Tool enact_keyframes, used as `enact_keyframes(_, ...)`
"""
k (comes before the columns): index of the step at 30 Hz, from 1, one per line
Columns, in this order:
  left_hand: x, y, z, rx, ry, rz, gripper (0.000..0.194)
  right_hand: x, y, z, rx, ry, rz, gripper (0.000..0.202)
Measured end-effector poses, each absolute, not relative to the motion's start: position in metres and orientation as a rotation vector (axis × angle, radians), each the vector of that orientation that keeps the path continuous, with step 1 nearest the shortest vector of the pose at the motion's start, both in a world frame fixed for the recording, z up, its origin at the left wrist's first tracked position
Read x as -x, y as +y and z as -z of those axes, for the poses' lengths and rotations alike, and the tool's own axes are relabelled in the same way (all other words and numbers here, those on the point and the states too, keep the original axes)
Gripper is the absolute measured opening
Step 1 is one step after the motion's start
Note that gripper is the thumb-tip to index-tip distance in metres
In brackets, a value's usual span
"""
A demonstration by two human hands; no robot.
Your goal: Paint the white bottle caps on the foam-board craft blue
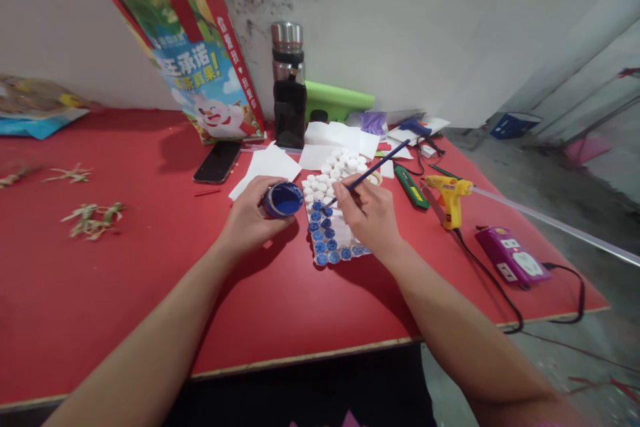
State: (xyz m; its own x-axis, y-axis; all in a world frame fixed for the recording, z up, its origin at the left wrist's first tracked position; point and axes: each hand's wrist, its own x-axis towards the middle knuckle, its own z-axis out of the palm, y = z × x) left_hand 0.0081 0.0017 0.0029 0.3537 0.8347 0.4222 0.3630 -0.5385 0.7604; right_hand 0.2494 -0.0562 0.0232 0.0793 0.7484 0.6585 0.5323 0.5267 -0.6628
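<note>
My left hand [255, 217] is wrapped round a small jar of blue paint [285, 199], tilted so its open mouth faces me. A thin blue paintbrush [377, 167] is pinched in my right hand [367, 213], its tip down among the small round pieces. Those pieces sit in rows along the edges of a white frame-shaped craft piece [345, 230] lying on the table. Along its left and near sides the rounds [320, 247] are blue; toward the far end the rounds [337, 163] are white. My right hand hides part of the frame's right side.
On the red table [150, 307], a yellow glue gun [450, 197], purple power strip [513, 257] and green cutter [411, 187] lie to the right. Behind stand a bottle [289, 87] and shopping bag [200, 67]. A phone [218, 162] and woven straw pieces [95, 219] are left.
</note>
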Motion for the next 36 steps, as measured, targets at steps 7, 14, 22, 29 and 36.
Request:
enact_keyframes(7,-0.009,0.0007,-0.0032,-2.063,1.04,-1.11,0.047,-0.2471,-0.0578,-0.0232,1.118,-1.577,-0.272,0.026)
enact_keyframes(14,-0.0079,0.0026,-0.0037,-2.09,1.033,-1.117,0.047,-0.2518,-0.0563,-0.0261,1.144,-1.553,-0.205,0.026)
enact_keyframes(22,-0.0081,0.0013,-0.0044,-2.078,1.053,-1.121,0.048,-0.2499,-0.0567,-0.0222,1.143,-1.573,-0.236,0.027)
enact_keyframes(29,-0.0079,0.0018,-0.0051,-2.068,1.05,-1.106,0.049,-0.2489,-0.0579,-0.0243,1.143,-1.54,-0.294,0.027)
enact_keyframes(36,-0.0082,0.0018,-0.0058,-2.061,1.057,-1.101,0.049,-0.249,-0.0576,-0.0241,1.158,-1.521,-0.274,0.027)
